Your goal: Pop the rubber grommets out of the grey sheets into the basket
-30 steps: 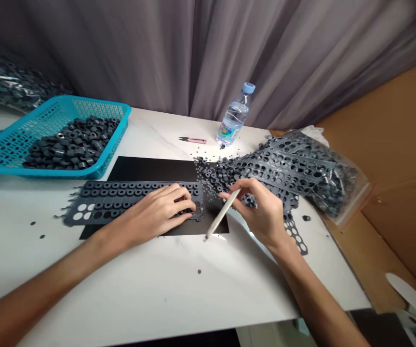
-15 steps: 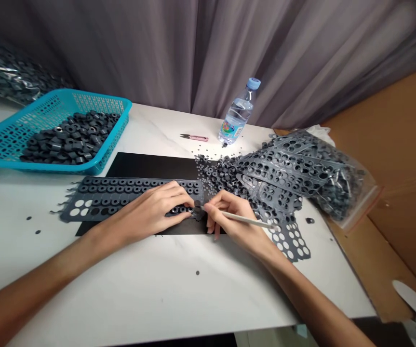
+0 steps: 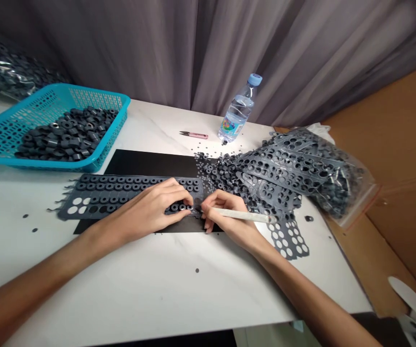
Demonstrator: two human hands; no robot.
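A dark grey moulded sheet [image 3: 121, 182] with rows of ring-shaped parts lies over a black mat [image 3: 146, 164]. Several holes at its left end have no rings in them. My left hand [image 3: 157, 205] rests across the sheet, thumb and curled fingers closed on its near right corner. Between the fingers of my right hand [image 3: 227, 209] is a pale, slim stick-like tool [image 3: 244, 215], held like a pen. Its rear end points right; its working tip is hidden by the fingers at the sheet's right edge, close to my left fingertips.
Loose rings fill part of a blue basket [image 3: 115, 137] at left. Beyond the mat lie pink-handled thread snips [image 3: 194, 135] and a water bottle [image 3: 237, 113]. A heap of rings and punched sheets [image 3: 276, 166] spreads from a clear bag [image 3: 345, 193] on the right.
The pale tool has turned in my right fingers and shows broader and flatter. Both hands stay at the sheet's right corner. The view has shifted slightly.
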